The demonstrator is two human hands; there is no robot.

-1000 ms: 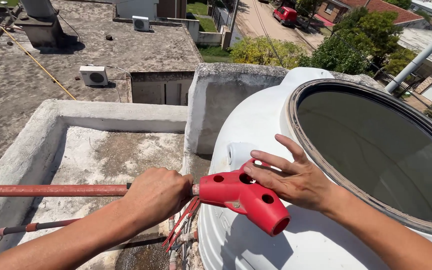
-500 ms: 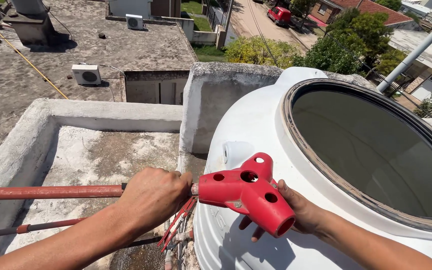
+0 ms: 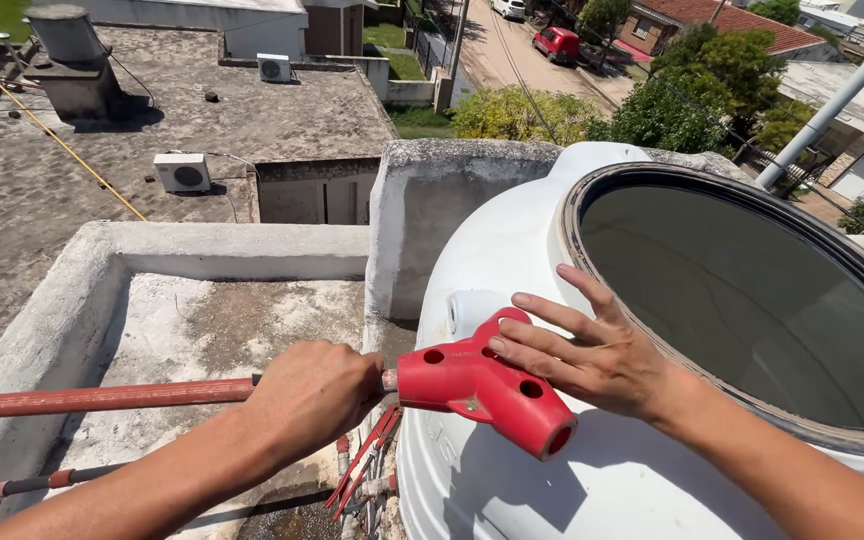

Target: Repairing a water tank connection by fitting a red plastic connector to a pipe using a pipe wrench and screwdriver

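Red pipe: the long, thin, reddish-brown metal pipe (image 3: 102, 397) is laid almost level from the left edge of the view, over the grey concrete parapet (image 3: 202, 240), up to the white tank. It is judged stiff and rather heavy along its length; some sag at the far end is to be expected if it is held at one end only.
Left hand: the left hand (image 3: 312, 395) is closed in a fist around the pipe, just beside the joint with the tool. A round, smooth bar is gripped here, so some slipping under a turning force is thought possible.
Red tool: the bright red plastic three-armed tool (image 3: 482, 385), with round holes in its arms, is seated on the end of the pipe and lies against the tank side. It is judged hard, light and not fragile; the arms are the best places to be taken hold of.
Right hand: the right hand (image 3: 597, 355) is spread flat, fingers apart, pressed on the upper arm of the tool and the tank shoulder; nothing is pinched.
White tank: the large round white plastic tank (image 3: 512, 240) stands open, its dark-rimmed mouth (image 3: 652, 180) uncovered. Its wall is judged smooth and slightly yielding.
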